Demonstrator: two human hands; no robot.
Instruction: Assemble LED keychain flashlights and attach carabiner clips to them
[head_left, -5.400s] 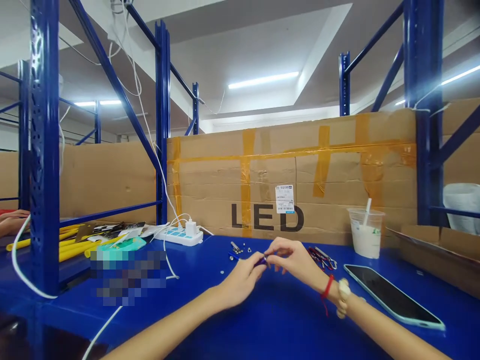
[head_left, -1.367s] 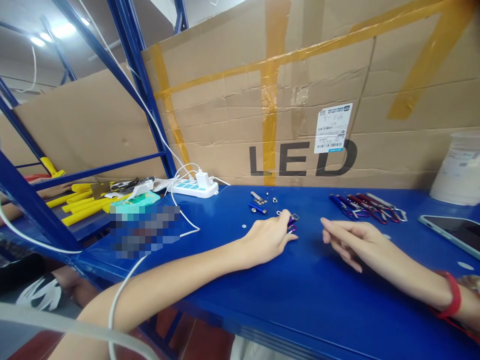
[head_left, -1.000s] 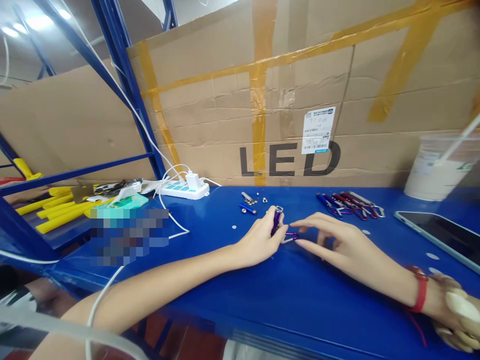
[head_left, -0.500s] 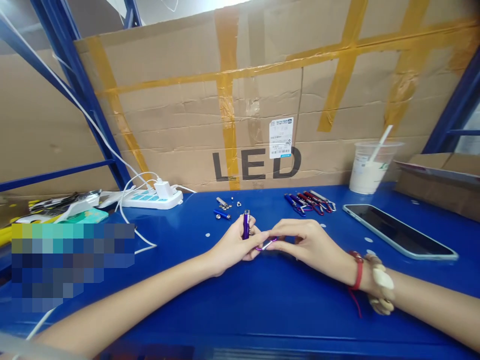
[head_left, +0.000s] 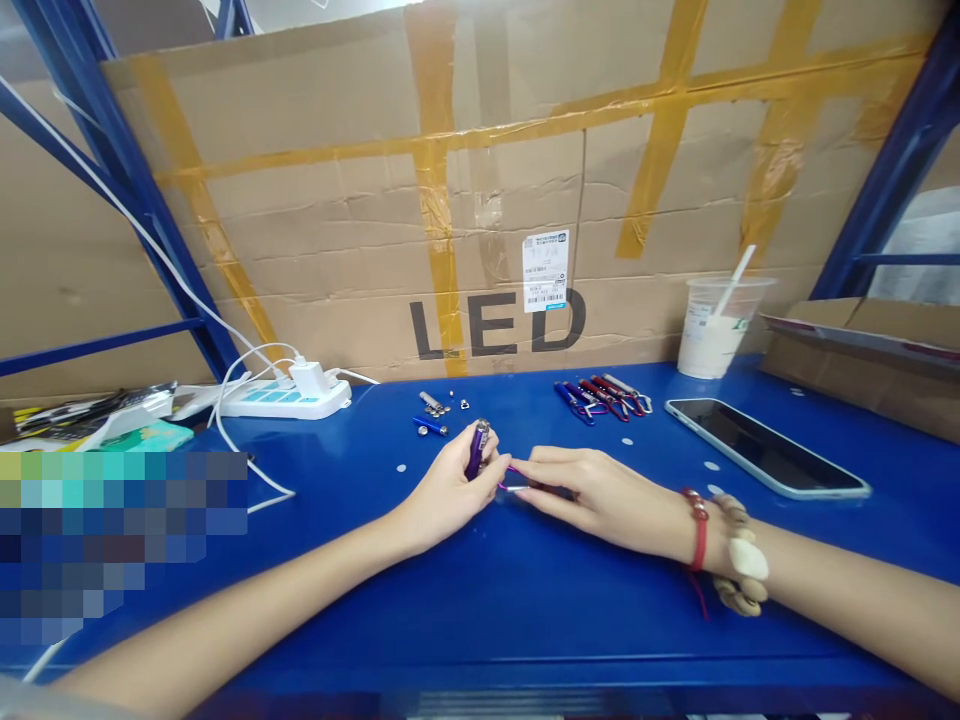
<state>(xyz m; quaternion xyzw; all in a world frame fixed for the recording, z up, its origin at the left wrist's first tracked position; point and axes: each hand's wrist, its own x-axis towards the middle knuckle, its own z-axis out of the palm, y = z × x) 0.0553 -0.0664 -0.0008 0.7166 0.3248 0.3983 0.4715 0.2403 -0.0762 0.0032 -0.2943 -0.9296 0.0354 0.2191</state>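
Note:
My left hand point(head_left: 439, 495) is closed around a small purple flashlight point(head_left: 476, 452), which stands tilted up out of the fist with its silver end on top. Between the two hands is a purple carabiner point(head_left: 514, 488) with a silver gate. My right hand point(head_left: 600, 495) pinches the carabiner between thumb and fingers at its right side; its left end is by my left fingertips. Whether it is joined to the flashlight is hidden. Beyond my left hand lie a blue tube point(head_left: 430, 426), a silver tube point(head_left: 429, 399) and several tiny round metal parts point(head_left: 436, 410).
Several small flashlights with carabiners point(head_left: 600, 397) lie in a row at the back. A phone point(head_left: 765, 447) and a drink cup with a straw point(head_left: 712, 330) are at the right. A power strip point(head_left: 300, 400) with white cables stands back left. A large cardboard box point(head_left: 337, 250) walls off the rear.
The camera view has shifted a little to the right. The purple flashlight leans more to the right, and the carabiner has turned between my hands. Both hands keep their hold.

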